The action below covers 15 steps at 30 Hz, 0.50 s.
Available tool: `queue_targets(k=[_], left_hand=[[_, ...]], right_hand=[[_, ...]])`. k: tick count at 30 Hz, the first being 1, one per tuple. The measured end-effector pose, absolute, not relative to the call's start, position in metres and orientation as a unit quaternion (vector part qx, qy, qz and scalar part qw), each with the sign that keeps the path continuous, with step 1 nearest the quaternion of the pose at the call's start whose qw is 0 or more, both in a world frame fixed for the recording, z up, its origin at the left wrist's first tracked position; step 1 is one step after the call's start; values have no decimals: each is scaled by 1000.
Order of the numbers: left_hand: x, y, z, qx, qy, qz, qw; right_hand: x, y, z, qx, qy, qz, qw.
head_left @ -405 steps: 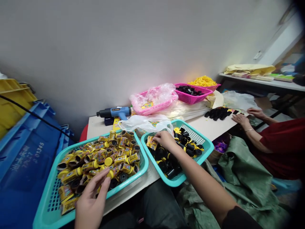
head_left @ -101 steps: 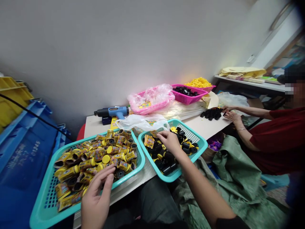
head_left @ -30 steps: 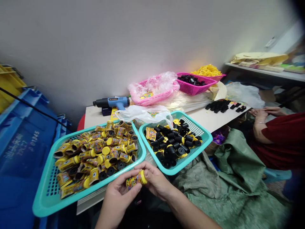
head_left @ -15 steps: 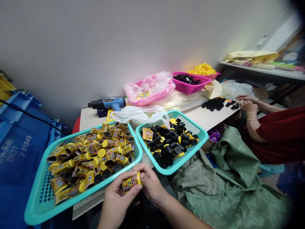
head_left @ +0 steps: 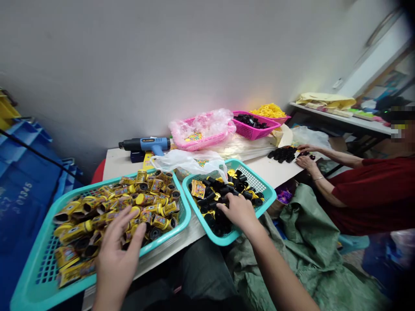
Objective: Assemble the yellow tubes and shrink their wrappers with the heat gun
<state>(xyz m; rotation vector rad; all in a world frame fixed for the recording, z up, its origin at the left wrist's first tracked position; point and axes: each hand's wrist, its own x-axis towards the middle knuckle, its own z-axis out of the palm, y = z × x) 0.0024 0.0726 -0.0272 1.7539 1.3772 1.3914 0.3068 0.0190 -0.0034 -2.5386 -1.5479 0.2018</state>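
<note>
My left hand (head_left: 119,246) is over the turquoise left basket (head_left: 39,287), fingers spread and holding nothing. Beneath it lie many small yellow cylinders (head_left: 145,198) in printed wraps, some with black ends showing. My right hand (head_left: 240,211) reaches into the turquoise right basket (head_left: 223,239), palm down, with thumb and fingers apart. Its fingertips are at the heap of black cylinders with yellow caps (head_left: 212,185); nothing is visibly gripped. A small stack of printed labels (head_left: 198,188) lies at that basket's left side.
Behind the baskets are a blue heat gun (head_left: 152,143), a white plastic bag (head_left: 184,160), and pink baskets (head_left: 251,131) of parts. Blue crates (head_left: 19,190) stand at left. At right, a co-worker's hands (head_left: 304,157) handle black pieces. Green sheeting (head_left: 298,242) hangs in front.
The yellow wrapped cylinder has left my hands. My hands have parted, the left moving over the left basket and the right into the right basket. The view has shifted slightly.
</note>
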Motion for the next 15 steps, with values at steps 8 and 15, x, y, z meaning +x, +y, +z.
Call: queue_targets(k=[8,15], left_hand=[[11,52,-37,655,452,491,354],[3,50,-33,631,480,490,363]], right_hand=[[291,95,15,-751,-648,98,82],[309,130,-4,-731,-656,165,92]])
